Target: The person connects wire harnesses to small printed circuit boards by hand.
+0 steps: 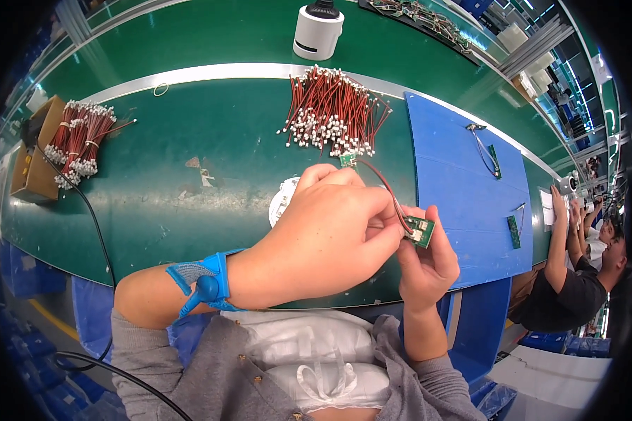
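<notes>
My right hand (428, 270) holds a small green circuit board (423, 237) with pale connectors between thumb and fingers. Against that board's edge, the thumb and forefinger of my left hand (330, 228) pinch the end of a red and black cable (380, 175). The cable arcs up to a second small green board (347, 161) just past my left knuckles; whether my fingers touch that one is hidden. A blue wrist strap (209, 284) circles my left wrist. Partly covered by my left hand, a round white piece (281, 202) lies on the green mat.
A heap of red cables with white plugs (333, 112) lies ahead. More bundled cables (84, 137) sit by a cardboard box (38, 158) at left. Boards with wires (495, 161) rest on a blue sheet (456, 203). A white device (317, 34) stands behind. Another person (565, 295) is at right.
</notes>
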A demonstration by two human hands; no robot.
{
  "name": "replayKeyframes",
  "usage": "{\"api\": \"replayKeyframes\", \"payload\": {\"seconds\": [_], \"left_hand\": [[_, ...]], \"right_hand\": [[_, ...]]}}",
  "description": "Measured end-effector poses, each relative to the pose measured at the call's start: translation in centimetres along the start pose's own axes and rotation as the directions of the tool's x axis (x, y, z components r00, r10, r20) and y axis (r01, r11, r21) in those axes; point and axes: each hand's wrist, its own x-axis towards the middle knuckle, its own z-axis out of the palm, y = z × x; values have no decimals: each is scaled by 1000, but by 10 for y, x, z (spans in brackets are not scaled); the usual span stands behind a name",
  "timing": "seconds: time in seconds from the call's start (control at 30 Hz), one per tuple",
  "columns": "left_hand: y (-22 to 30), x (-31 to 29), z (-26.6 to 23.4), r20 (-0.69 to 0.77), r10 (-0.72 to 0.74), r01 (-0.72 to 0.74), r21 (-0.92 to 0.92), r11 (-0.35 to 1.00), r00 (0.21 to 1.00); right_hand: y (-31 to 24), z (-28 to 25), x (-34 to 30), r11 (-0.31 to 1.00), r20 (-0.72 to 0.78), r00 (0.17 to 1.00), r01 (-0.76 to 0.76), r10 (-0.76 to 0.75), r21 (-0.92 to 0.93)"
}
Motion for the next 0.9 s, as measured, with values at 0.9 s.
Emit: {"api": "replayKeyframes", "payload": {"seconds": [0.9], "left_hand": [[-15, -5, 7, 29, 13, -15, 65, 998, 1000]], "right_hand": [[16, -6, 0, 1000, 114, 993, 7, -10, 23]]}}
